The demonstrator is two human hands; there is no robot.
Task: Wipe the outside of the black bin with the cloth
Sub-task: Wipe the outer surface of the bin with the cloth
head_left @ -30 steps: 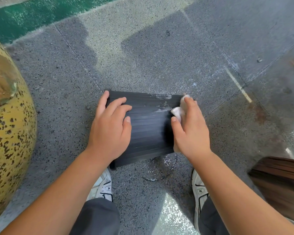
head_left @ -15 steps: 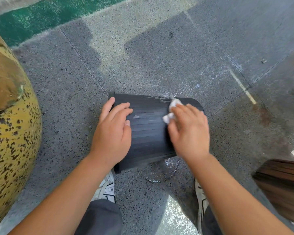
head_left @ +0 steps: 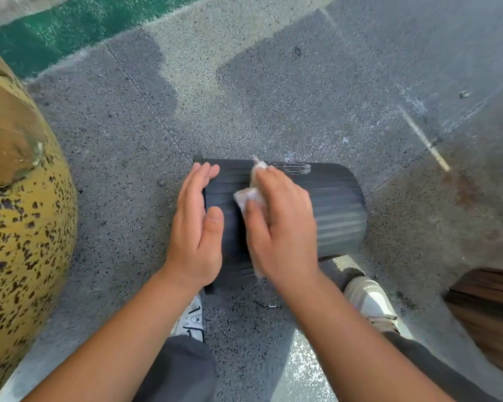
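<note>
Mid-wipe: the black bin [head_left: 331, 204] lies on its side on the floor [head_left: 244, 97] at centre frame. The right hand [head_left: 282, 227] presses the cloth [head_left: 249, 195] against its ribbed wall, fingers closed over it. The left hand [head_left: 196, 227] steadies the bin's left end, fingers open and flat. A pale smear [head_left: 292, 167] at the upper edge likely needs the next stroke, perhaps with the bin rolled.

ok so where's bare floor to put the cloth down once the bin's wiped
Widest bare floor lies beyond the black bin, toward the green strip. A narrower patch sits between the bin and the yellow speckled object. Crowded near the body: left hand, right hand with cloth, both shoes, wooden piece.
</note>
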